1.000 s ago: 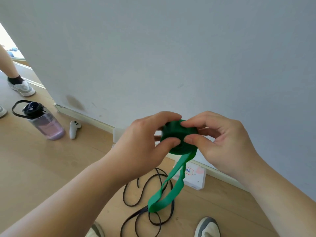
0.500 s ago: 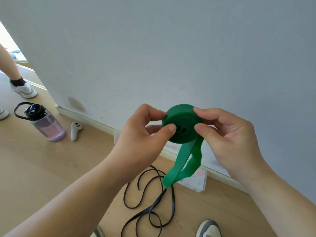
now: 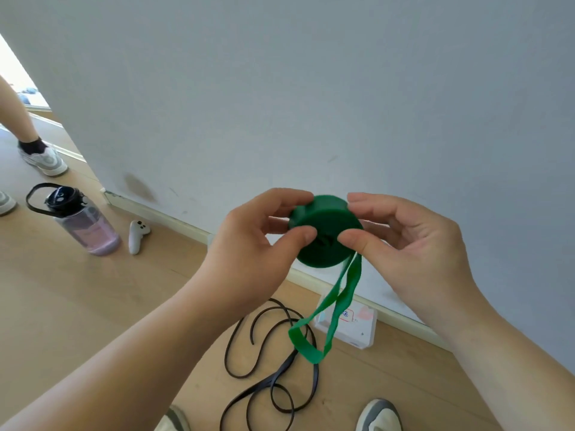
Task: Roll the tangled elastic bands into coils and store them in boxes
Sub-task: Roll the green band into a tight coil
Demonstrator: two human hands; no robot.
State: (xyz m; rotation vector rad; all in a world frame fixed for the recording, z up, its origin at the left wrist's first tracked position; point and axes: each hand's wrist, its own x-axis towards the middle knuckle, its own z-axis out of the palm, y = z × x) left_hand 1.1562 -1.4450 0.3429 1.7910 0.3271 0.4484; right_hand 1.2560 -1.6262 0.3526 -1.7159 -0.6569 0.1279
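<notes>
Head view puts the green band (image 3: 323, 256) at mid-frame, held up in the air in front of a pale wall (image 3: 311, 88). Most of it is wound into a thick, flat-faced coil with a dark hollow at the centre. Its unwound tail (image 3: 337, 306) hangs from the coil's lower right edge as a narrow, slightly twisted loop, dangling clear of the floor.

The left hand (image 3: 249, 253) has its grip clenched on the coil, with the thumb on the near face and the fingers curled over the top rim. The right hand (image 3: 413, 244) grasps it the same way from the other side, its thumb (image 3: 351, 241) on the face just beside the hollow.

Below the hands, a thin black band (image 3: 270, 353) lies in loose, overlapping loops on the wooden floor (image 3: 93, 306). A white box (image 3: 357, 331) with a coloured label sits against the baseboard, partly behind the hanging tail.

Two shoe tips (image 3: 378, 415) show at the bottom edge. Well off to the left, a clear water bottle (image 3: 84, 225) with a black lid stands on the floor, and a white controller (image 3: 137, 233) lies just beside it. Farther left stands another person's leg in a dark sock and white sneaker (image 3: 43, 157).
</notes>
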